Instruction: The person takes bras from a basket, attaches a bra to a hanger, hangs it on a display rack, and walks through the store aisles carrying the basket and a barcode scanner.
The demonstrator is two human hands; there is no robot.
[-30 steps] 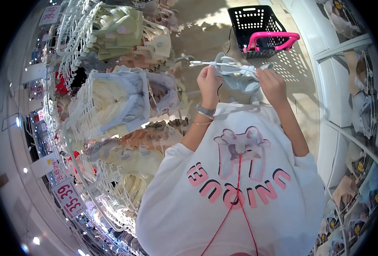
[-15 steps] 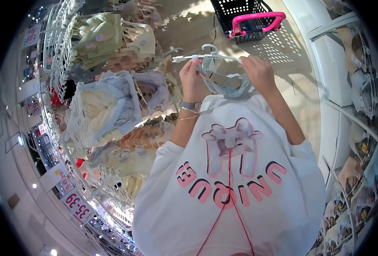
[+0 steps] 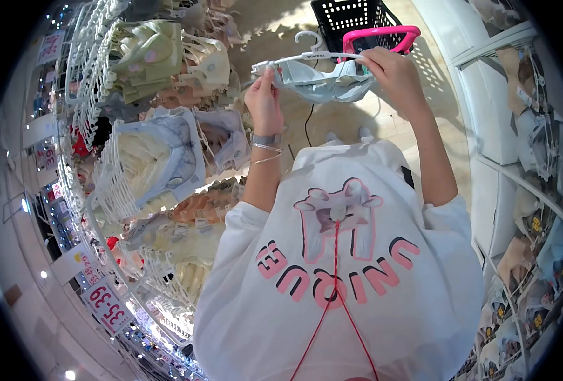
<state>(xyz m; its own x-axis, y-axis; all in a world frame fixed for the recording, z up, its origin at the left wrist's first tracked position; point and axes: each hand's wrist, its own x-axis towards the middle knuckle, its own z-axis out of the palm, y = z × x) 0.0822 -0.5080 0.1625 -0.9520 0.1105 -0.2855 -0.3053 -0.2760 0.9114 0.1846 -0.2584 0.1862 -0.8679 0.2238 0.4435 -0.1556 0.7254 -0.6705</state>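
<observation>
A white hanger (image 3: 316,56) with its hook upward is held up between both hands, and a light blue bra (image 3: 326,84) hangs below it. My left hand (image 3: 264,105) pinches the hanger's left end, where a strap meets it; a grey watch and a thin bracelet are on that wrist. At the opposite end, my right hand (image 3: 393,75) is closed on the hanger, its fingers near the bra's right strap. Both cups face upward and outward, spread beneath the bar.
Racks of bras on white hangers (image 3: 157,152) fill the left, with a price sign (image 3: 107,305) reading 35-39. A black basket (image 3: 351,16) with a pink handle (image 3: 383,35) stands on the floor ahead. White shelving (image 3: 501,114) and more hanging bras line the right.
The hanger has been raised and moved slightly left, and the bra now hangs spread out below it rather than bunched. The view has shifted, so the basket sits nearer the top edge.
</observation>
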